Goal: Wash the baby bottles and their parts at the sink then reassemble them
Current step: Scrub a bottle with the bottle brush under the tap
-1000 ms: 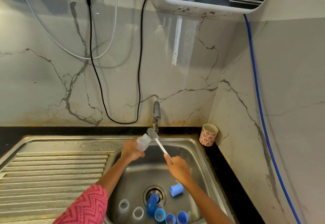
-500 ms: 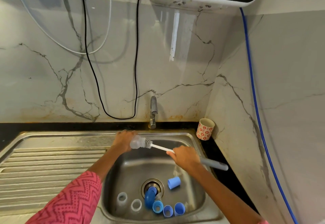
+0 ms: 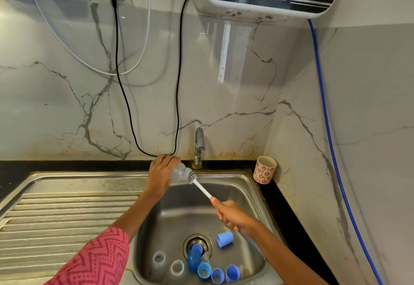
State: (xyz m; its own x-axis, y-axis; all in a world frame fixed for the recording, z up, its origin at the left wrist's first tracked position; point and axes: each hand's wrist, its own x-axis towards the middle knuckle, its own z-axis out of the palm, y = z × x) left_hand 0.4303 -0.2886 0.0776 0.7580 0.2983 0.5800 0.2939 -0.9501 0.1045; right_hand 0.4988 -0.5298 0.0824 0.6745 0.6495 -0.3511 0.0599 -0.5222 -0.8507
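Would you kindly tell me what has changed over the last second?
The brush, out of the bottle a second ago, now sits at its mouth. The left hand still grips the bottle, the right hand the brush handle. Blue caps lie unmoved in the sink.

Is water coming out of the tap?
No, the tap shows no stream of water, and the bottle is being scrubbed with the brush beside it.

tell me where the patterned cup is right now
In the head view the patterned cup stands upright on the dark counter at the sink's back right corner, against the right wall and right of the tap.
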